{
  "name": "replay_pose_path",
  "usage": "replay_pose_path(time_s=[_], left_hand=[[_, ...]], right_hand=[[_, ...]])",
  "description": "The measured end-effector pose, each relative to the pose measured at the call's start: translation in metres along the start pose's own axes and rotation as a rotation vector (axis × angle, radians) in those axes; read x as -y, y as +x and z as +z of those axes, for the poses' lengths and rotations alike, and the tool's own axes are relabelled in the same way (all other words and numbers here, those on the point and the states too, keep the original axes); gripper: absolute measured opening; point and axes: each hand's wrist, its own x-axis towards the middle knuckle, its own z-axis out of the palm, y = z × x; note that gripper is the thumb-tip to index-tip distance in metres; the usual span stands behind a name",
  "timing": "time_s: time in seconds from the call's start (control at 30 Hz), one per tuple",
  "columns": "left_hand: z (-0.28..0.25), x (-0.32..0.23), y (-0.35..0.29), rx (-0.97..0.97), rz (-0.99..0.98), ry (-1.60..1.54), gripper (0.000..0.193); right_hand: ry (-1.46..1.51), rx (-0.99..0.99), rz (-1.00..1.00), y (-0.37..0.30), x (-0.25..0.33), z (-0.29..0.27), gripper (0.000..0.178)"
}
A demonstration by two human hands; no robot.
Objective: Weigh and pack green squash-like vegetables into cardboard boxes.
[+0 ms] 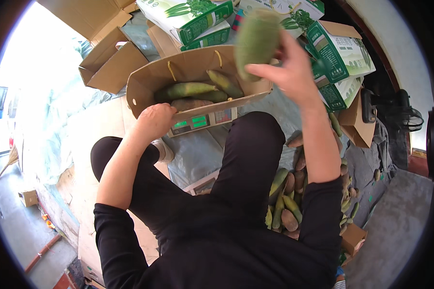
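Note:
Above the right end of an open cardboard box [144, 84], my right hand [294, 70] is closed around a thick green radish [257, 43], blurred by motion. My left hand [155, 119] rests at the box's near left edge, its fingers curled over the rim and their tips partly hidden. Several radishes lie in the box, among them a long green radish [185, 90] and a shorter one [225, 83] leaning to the right. Yellow cord handles [219, 59] stick up along the far wall. Under the box sits a digital scale [197, 122] with lit green displays.
A pile of loose radishes [289, 212] lies beside my right leg. Green and white printed cartons [197, 21] are stacked beyond the box, with more cartons [335, 58] at the far right. An open brown box [113, 62] stands far left. A black fan [395, 111] is at the right.

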Motion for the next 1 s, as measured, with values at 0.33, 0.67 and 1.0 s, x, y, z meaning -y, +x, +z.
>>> replay_pose_path(time_s=[0.33,0.67,1.0], left_hand=[[-0.002,0.002,-0.004,-0.083,0.061,-0.044,0.022],[-0.003,0.005,-0.005,-0.090,0.096,-0.151,0.031],[-0.006,-0.002,0.000,-0.114,0.049,-0.299,0.036]], right_hand=[[-0.461,0.608,0.047,0.031,-0.032,0.111,0.072],[0.112,0.110,0.197,-0.045,-0.041,0.006,0.032],[0.086,-0.407,0.977,-0.300,-0.185,-0.017,0.023]])
